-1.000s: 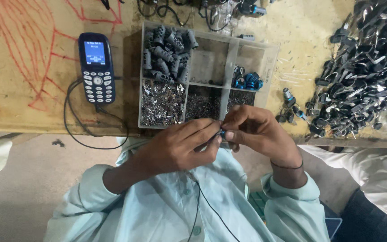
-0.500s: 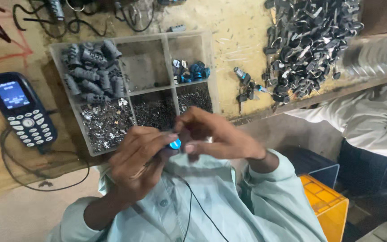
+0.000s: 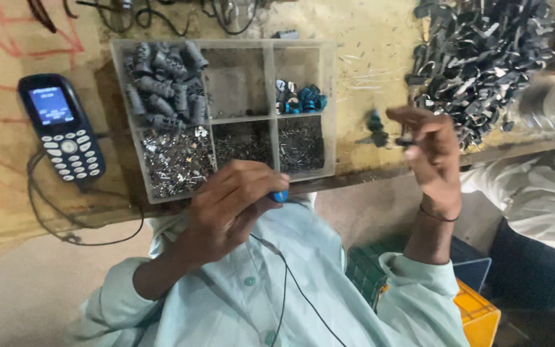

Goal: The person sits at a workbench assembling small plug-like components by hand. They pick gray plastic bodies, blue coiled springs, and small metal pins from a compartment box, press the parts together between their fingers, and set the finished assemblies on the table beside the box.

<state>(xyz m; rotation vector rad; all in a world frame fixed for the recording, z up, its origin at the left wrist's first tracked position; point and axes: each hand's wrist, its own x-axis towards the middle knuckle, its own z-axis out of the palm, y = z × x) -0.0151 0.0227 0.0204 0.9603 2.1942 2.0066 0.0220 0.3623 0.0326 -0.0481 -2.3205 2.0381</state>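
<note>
**Two hands apart at the desk's near edge, each pinching a small part**

The wooden desk (image 3: 367,58) fills the upper part of the head view, its near edge running across the middle. At its far right corner lies a large heap of dark metal clips (image 3: 483,58). Left of centre, close to the near edge, sits a clear divided tray (image 3: 266,109): grey cylindrical pieces fill its far left compartment, shiny metal bits the near left one, fine dark pins the two near right ones, and a few blue and silver parts the far right one. Near the left edge rests a dark blue keypad phone (image 3: 62,128) with a lit screen; a thin black cable (image 3: 78,234) loops over the near edge beside it.

The left hand (image 3: 232,205) hovers just off the near edge in front of the tray, fingers curled shut around a small blue part (image 3: 280,196) whose tip shows between them. The right hand (image 3: 428,157) is raised well apart to the right, over the near edge beside the heap, its thumb and fingertips pinched on a tiny dark piece (image 3: 405,141), too small to identify. Two small dark parts (image 3: 375,128) lie loose on the desk just left of that hand.
</note>
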